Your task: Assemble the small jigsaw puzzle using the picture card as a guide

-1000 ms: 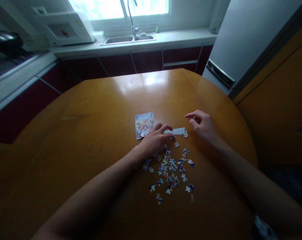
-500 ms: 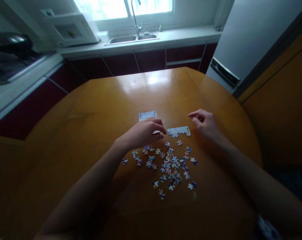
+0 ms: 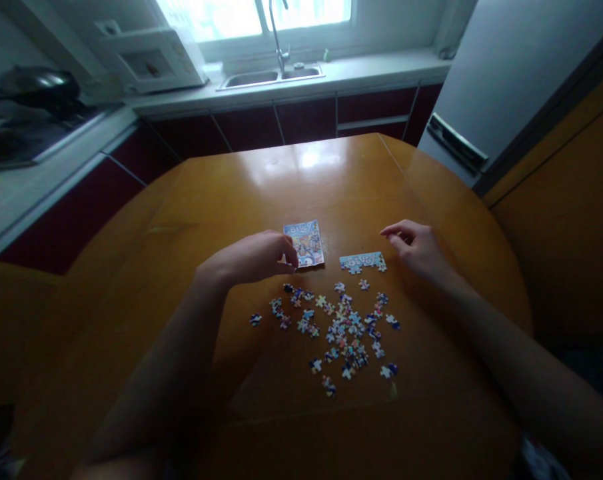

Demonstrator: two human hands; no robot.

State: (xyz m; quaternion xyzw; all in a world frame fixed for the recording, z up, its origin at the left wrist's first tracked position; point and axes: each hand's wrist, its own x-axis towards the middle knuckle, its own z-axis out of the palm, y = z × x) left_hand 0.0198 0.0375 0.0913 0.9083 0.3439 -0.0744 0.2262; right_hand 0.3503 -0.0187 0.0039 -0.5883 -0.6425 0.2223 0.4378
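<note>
A small colourful picture card (image 3: 305,243) lies on the round wooden table (image 3: 216,200). My left hand (image 3: 254,257) rests beside the card's left edge, fingers curled, its fingertips touching the card's lower left corner. A short joined strip of puzzle pieces (image 3: 364,261) lies to the card's right. My right hand (image 3: 415,248) hovers just right of that strip, fingers loosely bent and apart, holding nothing I can see. Several loose puzzle pieces (image 3: 338,330) are scattered nearer to me, between my forearms.
Beyond the table runs a counter with a sink and tap (image 3: 271,73) under a bright window. A microwave (image 3: 148,60) stands at the counter's left, a dark pan (image 3: 38,87) on the stove further left. A grey fridge (image 3: 496,80) stands at the right.
My left hand has slid left from the joined strip across the picture card to the card's left edge, uncovering the card. The loose pieces are spread a little further left. My right hand has barely moved.
</note>
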